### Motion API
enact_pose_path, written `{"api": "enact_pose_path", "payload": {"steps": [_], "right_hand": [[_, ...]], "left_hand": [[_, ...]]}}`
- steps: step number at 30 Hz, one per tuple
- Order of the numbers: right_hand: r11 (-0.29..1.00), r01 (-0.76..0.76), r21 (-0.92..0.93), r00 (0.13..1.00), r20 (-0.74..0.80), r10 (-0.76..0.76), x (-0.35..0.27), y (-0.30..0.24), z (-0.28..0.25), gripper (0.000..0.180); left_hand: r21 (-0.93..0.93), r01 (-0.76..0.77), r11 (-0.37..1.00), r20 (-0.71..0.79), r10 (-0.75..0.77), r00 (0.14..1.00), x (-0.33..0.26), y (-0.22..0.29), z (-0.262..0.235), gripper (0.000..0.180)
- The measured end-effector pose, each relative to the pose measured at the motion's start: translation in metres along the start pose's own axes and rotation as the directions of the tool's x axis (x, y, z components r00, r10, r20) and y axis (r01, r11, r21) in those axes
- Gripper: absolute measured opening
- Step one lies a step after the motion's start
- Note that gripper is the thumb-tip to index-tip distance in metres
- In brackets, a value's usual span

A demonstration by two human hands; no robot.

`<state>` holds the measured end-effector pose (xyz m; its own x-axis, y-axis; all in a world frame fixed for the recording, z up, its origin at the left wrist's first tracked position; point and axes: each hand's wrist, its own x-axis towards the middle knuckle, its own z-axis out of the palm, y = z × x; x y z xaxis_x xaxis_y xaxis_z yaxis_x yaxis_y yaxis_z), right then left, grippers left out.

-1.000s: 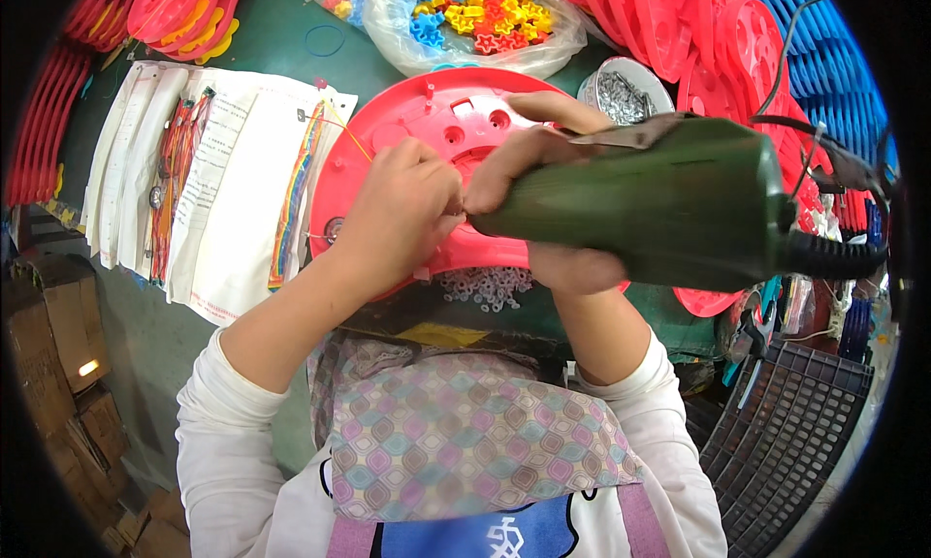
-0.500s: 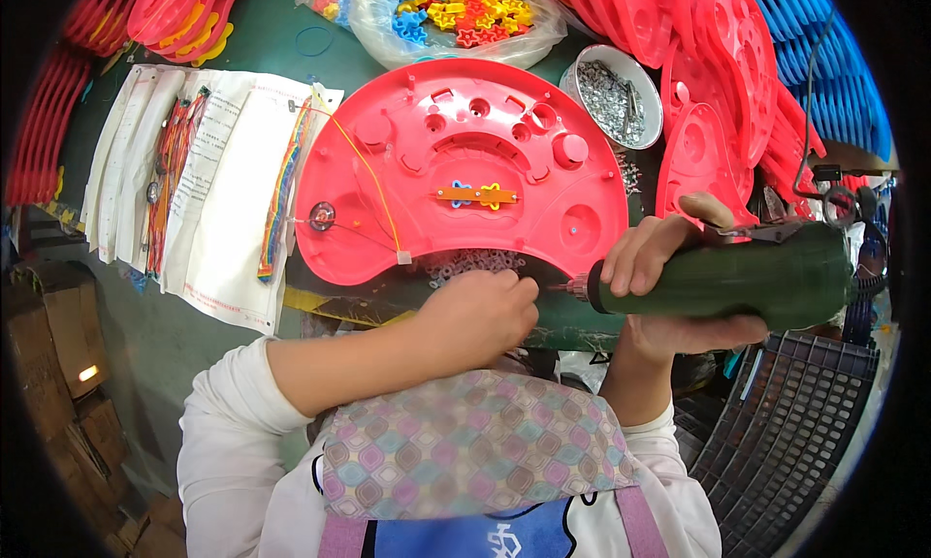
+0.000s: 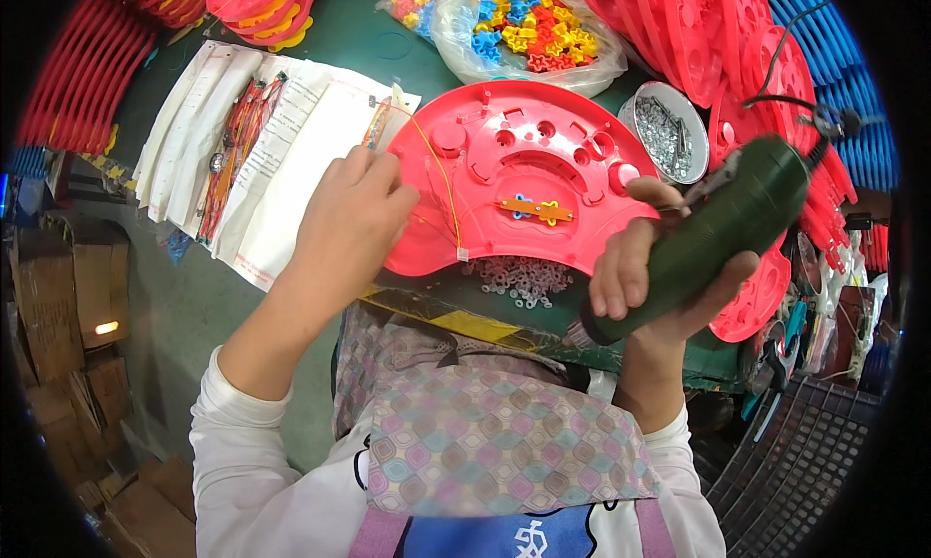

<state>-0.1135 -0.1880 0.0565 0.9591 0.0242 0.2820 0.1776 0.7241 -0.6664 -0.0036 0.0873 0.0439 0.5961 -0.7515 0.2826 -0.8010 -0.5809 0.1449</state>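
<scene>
A dark green electric screwdriver [image 3: 727, 238] lies slantwise in my right hand [image 3: 635, 272], its tip end low at the left and its cord end up at the right. My left hand [image 3: 354, 214] is over the left edge of a red curved plastic shell [image 3: 465, 233], fingers bent together next to a multicoloured ribbon cable [image 3: 376, 127]. Whatever it may pinch is hidden. An orange strip [image 3: 535, 210] with a blue and a yellow star piece is fixed inside the shell. A yellow wire [image 3: 441, 165] crosses the shell to a white connector [image 3: 463, 255].
Small clear washers [image 3: 524, 279] lie in front of the shell. Behind it are a bag of coloured star pieces [image 3: 533, 25] and a white bowl of screws [image 3: 669, 136]. Paper sheets with wires [image 3: 262, 160] lie at left. Red shells [image 3: 679, 34] and blue parts [image 3: 853, 102] are stacked right.
My left hand has moved from the washers to the shell's left edge. The screwdriver has tilted, its tip now lower and its cord end higher. The view has shifted.
</scene>
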Motion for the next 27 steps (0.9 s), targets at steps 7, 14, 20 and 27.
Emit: {"api": "enact_pose_path", "payload": {"steps": [7, 14, 20, 27], "right_hand": [[0.909, -0.322, -0.264, 0.946, -0.065, 0.317, 0.022, 0.01, 0.018, 0.089], [0.858, -0.411, -0.309, 0.887, -0.352, 0.299, 0.022, -0.004, 0.01, 0.082], [0.877, -0.365, -0.313, 0.877, -0.432, 0.211, 0.017, -0.012, -0.002, 0.084], [0.848, -0.4, -0.347, 0.897, -0.34, 0.283, 0.013, -0.018, -0.015, 0.087]], "left_hand": [[-0.483, -0.026, 0.875, -0.175, -0.067, 0.982, 0.042, 0.011, -0.013, 0.012], [-0.839, 0.349, 0.418, 0.205, -0.351, 0.914, 0.09, 0.027, 0.001, 0.034], [-0.838, 0.394, 0.377, 0.343, -0.196, 0.919, 0.095, 0.028, 0.033, 0.035], [-0.776, 0.241, 0.583, 0.118, -0.242, 0.963, 0.097, 0.03, 0.033, 0.033]]}}
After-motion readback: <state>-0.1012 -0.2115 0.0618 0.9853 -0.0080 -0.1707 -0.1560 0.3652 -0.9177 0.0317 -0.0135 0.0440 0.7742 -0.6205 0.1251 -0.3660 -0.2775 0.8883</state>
